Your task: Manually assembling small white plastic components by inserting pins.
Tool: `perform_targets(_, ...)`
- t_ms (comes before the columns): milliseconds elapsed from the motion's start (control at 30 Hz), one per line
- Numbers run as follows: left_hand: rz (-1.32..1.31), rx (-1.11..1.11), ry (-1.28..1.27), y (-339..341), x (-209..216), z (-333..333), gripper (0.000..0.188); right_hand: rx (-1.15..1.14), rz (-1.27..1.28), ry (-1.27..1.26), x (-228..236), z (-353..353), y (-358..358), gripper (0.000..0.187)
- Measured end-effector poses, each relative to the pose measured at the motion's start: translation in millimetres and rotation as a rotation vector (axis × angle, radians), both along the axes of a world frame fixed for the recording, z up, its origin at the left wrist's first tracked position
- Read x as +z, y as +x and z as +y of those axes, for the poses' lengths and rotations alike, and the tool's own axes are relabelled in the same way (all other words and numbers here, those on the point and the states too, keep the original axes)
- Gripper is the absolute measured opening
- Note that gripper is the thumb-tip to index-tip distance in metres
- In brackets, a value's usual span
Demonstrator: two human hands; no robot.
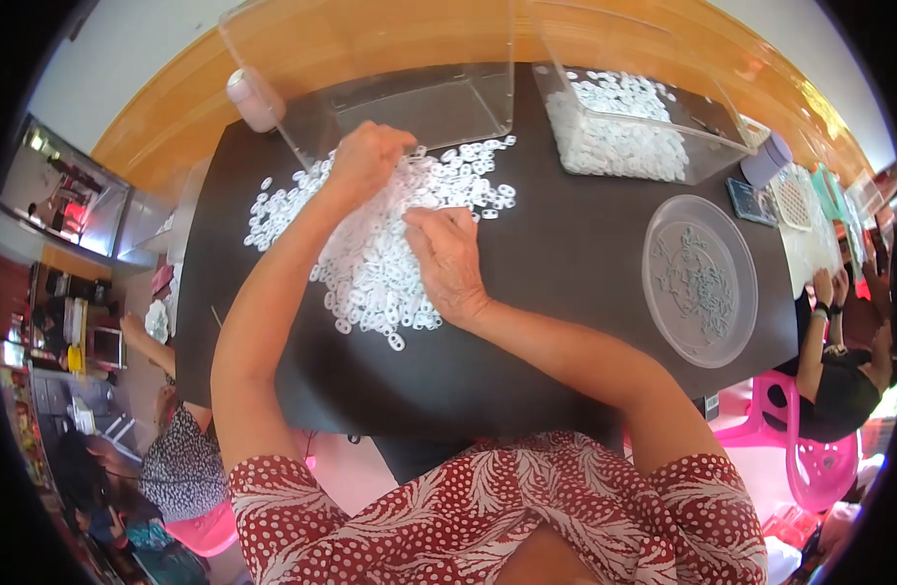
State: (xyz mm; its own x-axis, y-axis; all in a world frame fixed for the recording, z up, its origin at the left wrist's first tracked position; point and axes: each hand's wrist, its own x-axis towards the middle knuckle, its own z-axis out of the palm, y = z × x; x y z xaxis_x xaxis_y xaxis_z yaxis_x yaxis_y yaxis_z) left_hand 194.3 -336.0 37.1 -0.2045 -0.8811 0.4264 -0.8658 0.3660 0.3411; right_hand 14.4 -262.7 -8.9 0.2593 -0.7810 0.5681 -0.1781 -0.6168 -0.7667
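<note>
A heap of small white oval plastic pieces with holes (385, 292) lies spread on the dark table. My left hand (368, 161) is over its far side, fingers bent and closed, near the clear bin. Closer to me, my right hand (447, 255) rests at the heap's right side with its fingers curled in toward the pieces. Whatever either hand pinches is hidden by the fingers. Between the hands the white pieces look smeared by motion.
Behind the heap a clear plastic bin (512, 97) lies on its side. Another clear bin (702, 161) holds many white pieces. At right are a round lid (653, 283) with small grey-green bits, a phone (752, 202) and a cup (766, 161). A bottle (255, 100) stands far left. Other people sit either side.
</note>
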Motion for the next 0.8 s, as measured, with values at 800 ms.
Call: perform_targets(800, -0.189, 0.036, 0.238, 38, 13, 41, 0.032, -0.006, -0.006, -0.014, -5, -1, 3, 0.018)
